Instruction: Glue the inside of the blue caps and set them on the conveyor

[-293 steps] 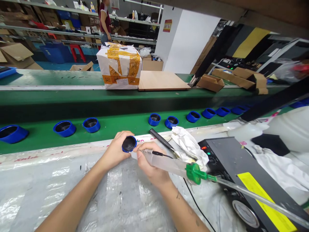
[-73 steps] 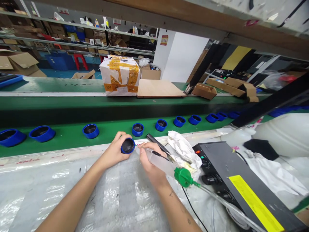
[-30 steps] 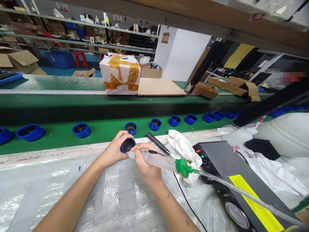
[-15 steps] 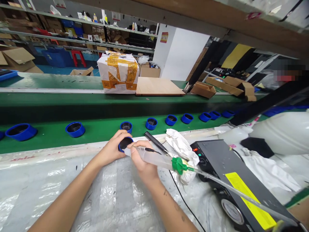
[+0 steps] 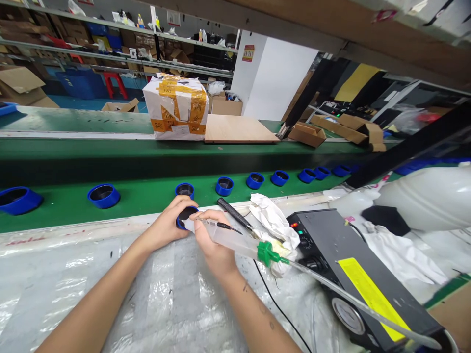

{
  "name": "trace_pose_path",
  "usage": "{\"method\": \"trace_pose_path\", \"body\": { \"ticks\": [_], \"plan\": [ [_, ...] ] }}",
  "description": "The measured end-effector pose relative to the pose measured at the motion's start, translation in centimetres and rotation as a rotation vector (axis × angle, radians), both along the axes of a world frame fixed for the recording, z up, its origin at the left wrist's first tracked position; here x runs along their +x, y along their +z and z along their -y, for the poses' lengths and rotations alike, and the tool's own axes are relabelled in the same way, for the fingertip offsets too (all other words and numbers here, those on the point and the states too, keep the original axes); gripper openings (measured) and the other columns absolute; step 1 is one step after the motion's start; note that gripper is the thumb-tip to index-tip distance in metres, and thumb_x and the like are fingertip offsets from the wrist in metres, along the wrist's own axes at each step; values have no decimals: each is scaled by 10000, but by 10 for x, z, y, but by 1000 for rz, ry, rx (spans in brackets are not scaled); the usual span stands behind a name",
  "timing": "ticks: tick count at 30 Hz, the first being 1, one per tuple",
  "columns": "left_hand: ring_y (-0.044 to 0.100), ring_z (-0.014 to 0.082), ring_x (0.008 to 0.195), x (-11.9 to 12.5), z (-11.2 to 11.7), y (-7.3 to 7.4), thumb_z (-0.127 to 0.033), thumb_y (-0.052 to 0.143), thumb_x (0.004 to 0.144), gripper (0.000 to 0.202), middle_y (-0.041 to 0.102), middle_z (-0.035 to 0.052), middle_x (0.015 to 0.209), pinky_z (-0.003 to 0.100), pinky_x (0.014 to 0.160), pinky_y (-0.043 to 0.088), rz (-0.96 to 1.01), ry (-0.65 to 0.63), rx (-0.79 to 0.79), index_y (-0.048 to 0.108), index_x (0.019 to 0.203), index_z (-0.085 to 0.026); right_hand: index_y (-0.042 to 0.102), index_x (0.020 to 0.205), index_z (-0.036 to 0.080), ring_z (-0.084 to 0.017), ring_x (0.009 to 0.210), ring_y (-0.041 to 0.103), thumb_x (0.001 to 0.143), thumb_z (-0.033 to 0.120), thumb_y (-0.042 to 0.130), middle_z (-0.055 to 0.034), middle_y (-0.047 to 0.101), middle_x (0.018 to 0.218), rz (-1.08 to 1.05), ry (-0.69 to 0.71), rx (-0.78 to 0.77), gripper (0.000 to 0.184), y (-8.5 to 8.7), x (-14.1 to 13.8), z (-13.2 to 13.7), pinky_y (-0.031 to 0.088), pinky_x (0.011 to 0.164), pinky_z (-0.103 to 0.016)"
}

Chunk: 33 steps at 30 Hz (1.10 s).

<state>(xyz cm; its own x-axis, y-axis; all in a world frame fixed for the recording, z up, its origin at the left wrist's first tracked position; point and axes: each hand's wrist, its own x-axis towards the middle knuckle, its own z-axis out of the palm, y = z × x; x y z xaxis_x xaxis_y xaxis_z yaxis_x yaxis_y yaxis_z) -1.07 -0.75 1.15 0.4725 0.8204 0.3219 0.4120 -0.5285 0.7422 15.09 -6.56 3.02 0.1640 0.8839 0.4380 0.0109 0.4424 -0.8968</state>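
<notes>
While the left hand (image 5: 167,224) pinches a blue-rimmed cup (image 5: 187,213) between thumb and fingers, we see the right hand (image 5: 216,245) wrapped around a syringe (image 5: 235,242), nozzle over the cup's mouth; whether it touches inside, we can't tell. We place the cup above the counter (image 5: 172,299) near its belt-side edge, mouth tilted toward us. We note a green cap (image 5: 265,253) on the syringe's back end and a clear tube (image 5: 331,284) running from it across the grey box (image 5: 353,250). Just right of the syringe we have a black-handled tool (image 5: 233,213) and a crumpled rag (image 5: 270,215). Behind, we log more cups (image 5: 224,187) in a row on the green belt (image 5: 147,193), one just behind the left hand, and farther back a taped carton (image 5: 176,109) beside a board (image 5: 239,128).
</notes>
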Motion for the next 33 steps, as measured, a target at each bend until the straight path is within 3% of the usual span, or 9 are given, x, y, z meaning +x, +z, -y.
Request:
{"method": "trace_pose_path", "body": {
  "ticks": [23,33],
  "plan": [
    [555,272,1250,0,-1,1,-215,675,837,370,524,80,1252,415,1084,474,-37,-5,4,578,1193,-231,663,946,236,-201,984,747,890,213,702,-25,775,997,-110,49,0,72,-2,3,-4,579,946,-364],
    [530,287,1294,-2,-2,-3,-170,664,800,442,515,79,1284,432,1102,457,-43,-24,-4,559,1223,-244,653,970,247,-194,1010,734,907,214,688,-6,766,1020,-117,22,5,79,2,6,-5,571,985,-389]
  ]
}}
